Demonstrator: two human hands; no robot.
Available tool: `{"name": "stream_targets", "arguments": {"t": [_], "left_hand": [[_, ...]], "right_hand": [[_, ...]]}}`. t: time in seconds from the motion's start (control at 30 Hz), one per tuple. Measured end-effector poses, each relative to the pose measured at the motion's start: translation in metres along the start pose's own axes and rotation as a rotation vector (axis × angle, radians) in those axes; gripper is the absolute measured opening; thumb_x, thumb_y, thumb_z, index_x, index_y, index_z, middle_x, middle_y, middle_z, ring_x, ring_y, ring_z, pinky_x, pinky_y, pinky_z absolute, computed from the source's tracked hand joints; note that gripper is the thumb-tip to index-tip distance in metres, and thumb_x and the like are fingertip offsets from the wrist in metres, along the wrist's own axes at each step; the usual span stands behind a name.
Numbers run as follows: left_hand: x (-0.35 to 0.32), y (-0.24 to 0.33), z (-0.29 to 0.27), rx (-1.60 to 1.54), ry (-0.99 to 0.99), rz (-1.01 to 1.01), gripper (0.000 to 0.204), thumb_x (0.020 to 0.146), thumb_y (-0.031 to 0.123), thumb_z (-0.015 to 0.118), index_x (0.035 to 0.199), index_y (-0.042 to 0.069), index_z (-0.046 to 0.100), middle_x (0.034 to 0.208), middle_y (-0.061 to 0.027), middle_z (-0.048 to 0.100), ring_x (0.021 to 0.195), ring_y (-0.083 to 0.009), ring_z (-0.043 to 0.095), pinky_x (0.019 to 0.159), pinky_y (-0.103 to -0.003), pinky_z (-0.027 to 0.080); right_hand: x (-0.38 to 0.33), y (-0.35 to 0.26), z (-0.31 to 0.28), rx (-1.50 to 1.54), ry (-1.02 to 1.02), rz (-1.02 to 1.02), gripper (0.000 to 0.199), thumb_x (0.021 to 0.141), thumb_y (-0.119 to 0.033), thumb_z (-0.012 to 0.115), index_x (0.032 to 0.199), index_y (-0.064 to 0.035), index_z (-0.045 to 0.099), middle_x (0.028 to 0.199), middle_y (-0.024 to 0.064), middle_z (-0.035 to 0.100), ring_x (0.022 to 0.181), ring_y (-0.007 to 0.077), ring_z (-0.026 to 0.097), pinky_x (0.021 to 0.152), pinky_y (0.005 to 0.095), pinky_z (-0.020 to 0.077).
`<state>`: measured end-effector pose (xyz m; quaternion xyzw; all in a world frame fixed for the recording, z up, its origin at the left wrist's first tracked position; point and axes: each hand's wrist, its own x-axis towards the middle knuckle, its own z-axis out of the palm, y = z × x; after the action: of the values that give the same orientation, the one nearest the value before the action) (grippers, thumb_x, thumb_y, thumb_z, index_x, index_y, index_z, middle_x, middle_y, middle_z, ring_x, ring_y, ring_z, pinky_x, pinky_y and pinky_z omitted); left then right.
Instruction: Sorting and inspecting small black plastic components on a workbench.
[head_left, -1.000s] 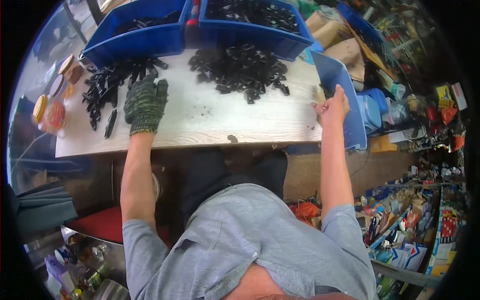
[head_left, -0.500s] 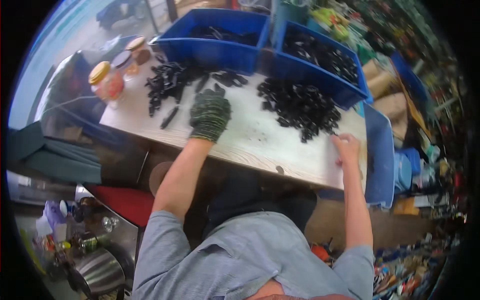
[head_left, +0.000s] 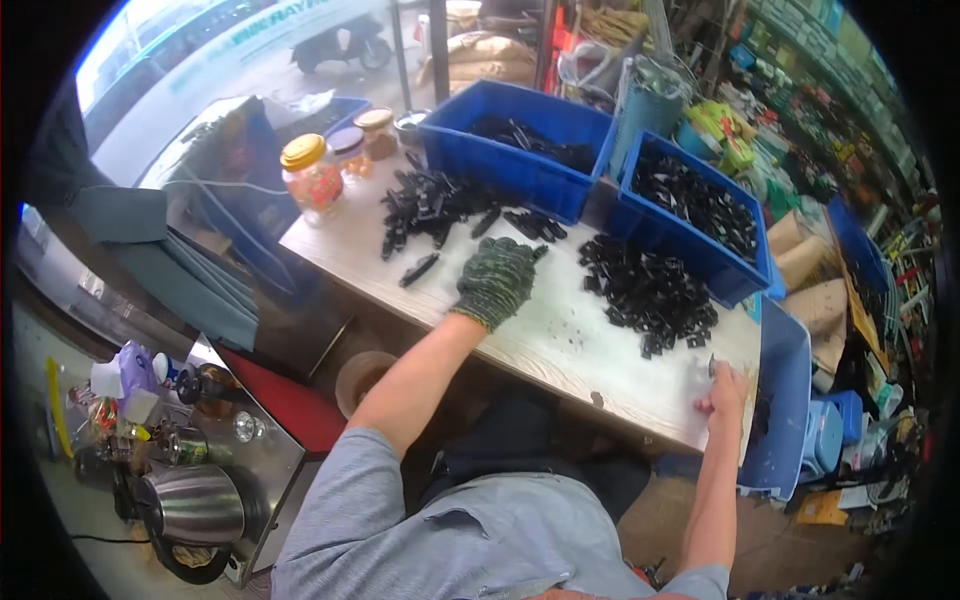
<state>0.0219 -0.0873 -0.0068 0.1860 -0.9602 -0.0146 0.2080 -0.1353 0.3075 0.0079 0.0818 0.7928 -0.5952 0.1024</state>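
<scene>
My left hand (head_left: 497, 280), in a dark green knitted glove, is closed over the middle of the pale tabletop. A small black piece (head_left: 541, 252) sticks out at its fingertips. Bare and pinched, my right hand (head_left: 725, 390) is at the table's right edge with a small dark piece (head_left: 712, 366) at its fingers. Between the hands lies a heap of small black plastic parts (head_left: 645, 295). Longer black parts (head_left: 430, 205) are piled beyond and left of the glove, and one long black part (head_left: 419, 269) lies apart near it.
Two blue bins (head_left: 515, 155) (head_left: 695, 205) holding black parts stand along the table's (head_left: 560, 345) far side. Lidded jars (head_left: 312, 178) occupy the far left corner. Another blue bin (head_left: 785, 400) is beside the right edge. A metal kettle (head_left: 195, 508) sits at lower left.
The view has shifted, so the table appears lower and farther right. The gloved fingers, stretched toward the long parts before, are now curled, with a black piece showing. My right hand stays by the right edge.
</scene>
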Motion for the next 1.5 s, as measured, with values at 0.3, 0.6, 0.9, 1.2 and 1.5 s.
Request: {"name": "stream_targets", "arguments": {"t": [0.3, 0.6, 0.9, 1.2, 1.5], "left_hand": [[-0.047, 0.112, -0.01, -0.917, 0.247, 0.213, 0.033, 0.089, 0.017, 0.067, 0.121, 0.006, 0.064, 0.117, -0.013, 0.067, 0.109, -0.0293, 0.063, 0.096, -0.04, 0.05], [-0.064, 0.166, 0.029, -0.9, 0.176, 0.378, 0.035, 0.091, 0.015, 0.067, 0.124, 0.003, 0.063, 0.121, -0.0128, 0.066, 0.113, -0.0282, 0.062, 0.1, -0.039, 0.048], [-0.051, 0.157, 0.012, -1.354, -0.066, 0.126, 0.029, 0.091, 0.01, 0.069, 0.118, 0.001, 0.064, 0.106, -0.0105, 0.07, 0.095, -0.0179, 0.066, 0.083, -0.031, 0.054], [-0.05, 0.159, -0.001, -1.588, -0.268, -0.314, 0.017, 0.093, 0.012, 0.064, 0.107, 0.002, 0.063, 0.08, -0.0018, 0.063, 0.064, -0.0092, 0.059, 0.053, -0.025, 0.048], [-0.045, 0.112, 0.009, -0.775, 0.385, -0.171, 0.027, 0.09, 0.023, 0.067, 0.111, 0.006, 0.065, 0.091, -0.0067, 0.066, 0.085, -0.0212, 0.063, 0.074, -0.037, 0.053]], "right_hand": [[-0.056, -0.007, 0.041, 0.176, -0.397, 0.033, 0.021, 0.093, -0.024, 0.054, 0.079, -0.008, 0.053, 0.046, 0.0017, 0.037, 0.034, 0.0157, 0.039, 0.035, 0.0361, 0.045], [-0.072, 0.002, 0.061, 0.187, -0.551, -0.097, 0.021, 0.095, -0.019, 0.054, 0.077, -0.0094, 0.055, 0.049, 0.0015, 0.044, 0.035, 0.0127, 0.038, 0.034, 0.0318, 0.0401], [-0.085, -0.019, 0.081, 0.17, -0.495, 0.068, 0.025, 0.096, -0.027, 0.058, 0.08, -0.0079, 0.058, 0.05, 0.0005, 0.043, 0.036, 0.0124, 0.041, 0.034, 0.0308, 0.041], [-0.096, -0.016, 0.09, 0.155, -0.462, -0.029, 0.025, 0.097, -0.03, 0.06, 0.088, -0.0063, 0.062, 0.056, -0.0022, 0.05, 0.039, 0.0066, 0.041, 0.035, 0.0253, 0.0373], [-0.086, 0.002, 0.099, 0.229, -0.465, -0.214, 0.028, 0.1, -0.031, 0.052, 0.087, -0.0068, 0.056, 0.054, -0.0032, 0.043, 0.041, 0.0077, 0.037, 0.037, 0.0279, 0.0402]]}}
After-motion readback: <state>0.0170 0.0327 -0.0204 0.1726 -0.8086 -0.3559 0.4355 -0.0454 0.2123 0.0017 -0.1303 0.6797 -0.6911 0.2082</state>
